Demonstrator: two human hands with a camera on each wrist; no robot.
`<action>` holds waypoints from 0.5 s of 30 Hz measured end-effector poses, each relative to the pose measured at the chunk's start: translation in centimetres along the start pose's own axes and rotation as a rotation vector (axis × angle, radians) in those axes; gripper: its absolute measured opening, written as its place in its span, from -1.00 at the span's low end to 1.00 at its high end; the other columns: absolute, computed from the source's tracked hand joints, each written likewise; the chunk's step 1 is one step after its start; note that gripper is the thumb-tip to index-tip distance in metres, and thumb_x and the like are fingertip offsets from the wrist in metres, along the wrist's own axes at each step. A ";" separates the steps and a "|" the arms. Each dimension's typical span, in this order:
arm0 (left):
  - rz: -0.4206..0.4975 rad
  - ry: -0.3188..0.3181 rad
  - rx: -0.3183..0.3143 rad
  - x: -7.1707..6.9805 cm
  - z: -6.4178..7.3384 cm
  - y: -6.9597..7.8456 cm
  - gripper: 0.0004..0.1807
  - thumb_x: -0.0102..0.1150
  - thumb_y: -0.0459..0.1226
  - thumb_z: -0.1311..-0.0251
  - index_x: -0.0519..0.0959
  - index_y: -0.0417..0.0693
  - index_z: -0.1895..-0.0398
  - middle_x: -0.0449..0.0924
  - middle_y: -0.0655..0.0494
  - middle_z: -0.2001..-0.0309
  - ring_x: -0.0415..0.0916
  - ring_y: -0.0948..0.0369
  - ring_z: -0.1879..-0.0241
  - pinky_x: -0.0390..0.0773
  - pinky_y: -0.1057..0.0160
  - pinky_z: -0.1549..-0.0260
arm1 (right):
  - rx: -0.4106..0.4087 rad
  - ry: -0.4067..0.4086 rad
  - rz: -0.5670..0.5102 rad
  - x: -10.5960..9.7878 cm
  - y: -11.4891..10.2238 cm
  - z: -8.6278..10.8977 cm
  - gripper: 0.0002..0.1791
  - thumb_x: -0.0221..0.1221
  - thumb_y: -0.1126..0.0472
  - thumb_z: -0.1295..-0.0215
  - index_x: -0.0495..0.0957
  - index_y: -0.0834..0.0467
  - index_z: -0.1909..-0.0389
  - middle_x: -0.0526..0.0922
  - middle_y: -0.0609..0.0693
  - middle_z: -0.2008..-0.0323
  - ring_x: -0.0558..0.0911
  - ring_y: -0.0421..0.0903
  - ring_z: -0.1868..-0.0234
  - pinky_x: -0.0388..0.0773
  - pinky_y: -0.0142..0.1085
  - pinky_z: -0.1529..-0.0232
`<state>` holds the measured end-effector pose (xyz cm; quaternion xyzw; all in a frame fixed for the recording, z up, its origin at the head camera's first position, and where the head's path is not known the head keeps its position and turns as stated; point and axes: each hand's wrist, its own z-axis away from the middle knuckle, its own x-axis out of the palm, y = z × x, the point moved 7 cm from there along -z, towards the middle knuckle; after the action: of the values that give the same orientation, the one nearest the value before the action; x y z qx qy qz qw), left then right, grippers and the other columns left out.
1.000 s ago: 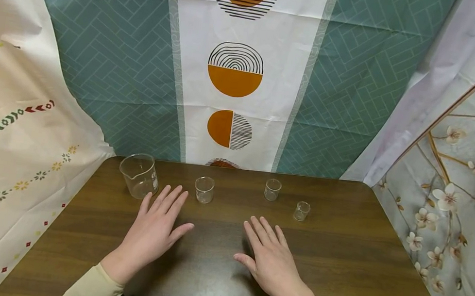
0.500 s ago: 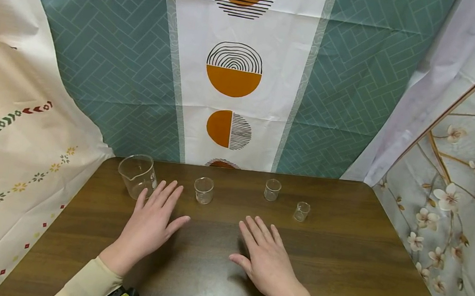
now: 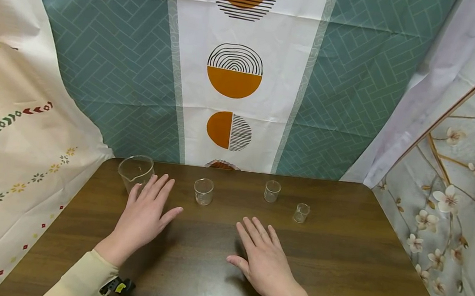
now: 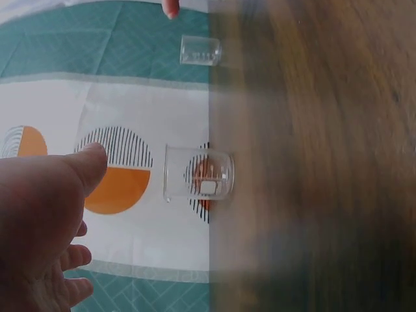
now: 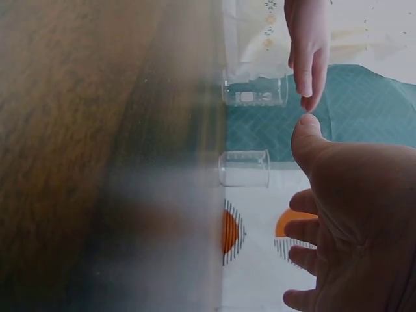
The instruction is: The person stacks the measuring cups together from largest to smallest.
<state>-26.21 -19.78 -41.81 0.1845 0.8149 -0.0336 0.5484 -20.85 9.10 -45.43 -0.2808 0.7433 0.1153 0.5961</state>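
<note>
My left hand (image 3: 141,217) is held palm down over the left side of the table, its fingers extended. In the head view its fingertips overlap the large spouted glass beaker (image 3: 133,168) at the back left. A medium glass beaker (image 3: 203,193) stands right of that hand; the left wrist view shows a beaker (image 4: 200,172) beyond the thumb. My right hand (image 3: 266,261) hovers palm down right of centre, fingers straight and spread, holding nothing. Past its fingertips stand a small beaker (image 3: 272,192) and, further right, the smallest beaker (image 3: 301,214).
The brown wooden table (image 3: 204,281) reaches back to a green and white patterned curtain (image 3: 233,103). A cream cloth (image 3: 21,157) hangs along the left side, a floral cloth (image 3: 454,212) along the right. A dark strap (image 3: 116,286) shows at the left wrist.
My left hand has moved left and slightly back, now overlapping the large beaker more. The right hand has drifted slightly left. The beakers keep their places.
</note>
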 end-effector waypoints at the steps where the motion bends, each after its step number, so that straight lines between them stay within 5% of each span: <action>1: -0.001 0.000 -0.004 -0.1 0.0 -0.2 -0.12 0.33 0.11 -0.54 0.31 -0.25 -0.67 0.25 -0.27 -0.66 0.09 -0.30 -0.66 0.05 -0.52 -0.49 | -0.001 0.001 0.003 0.0 0.0 0.0 -0.13 0.19 -0.30 -0.61 0.34 0.18 -0.68 0.31 0.18 -0.67 0.24 0.21 -0.68 0.16 0.30 -0.59; 15: -0.005 -0.025 -0.092 0.0 -0.6 -3.2 -0.11 0.27 0.10 -0.58 0.26 -0.29 -0.68 0.18 -0.35 -0.67 0.02 -0.35 -0.66 -0.03 -0.60 -0.45 | -0.012 -0.016 -0.018 0.0 -0.5 -0.5 -0.14 0.23 -0.25 -0.60 0.33 0.17 -0.69 0.30 0.16 -0.68 0.21 0.21 -0.70 0.15 0.29 -0.60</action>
<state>-27.85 -22.55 -42.03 0.1566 0.8092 0.0001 0.5663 -20.95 8.45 -45.23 -0.2903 0.7350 0.1166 0.6016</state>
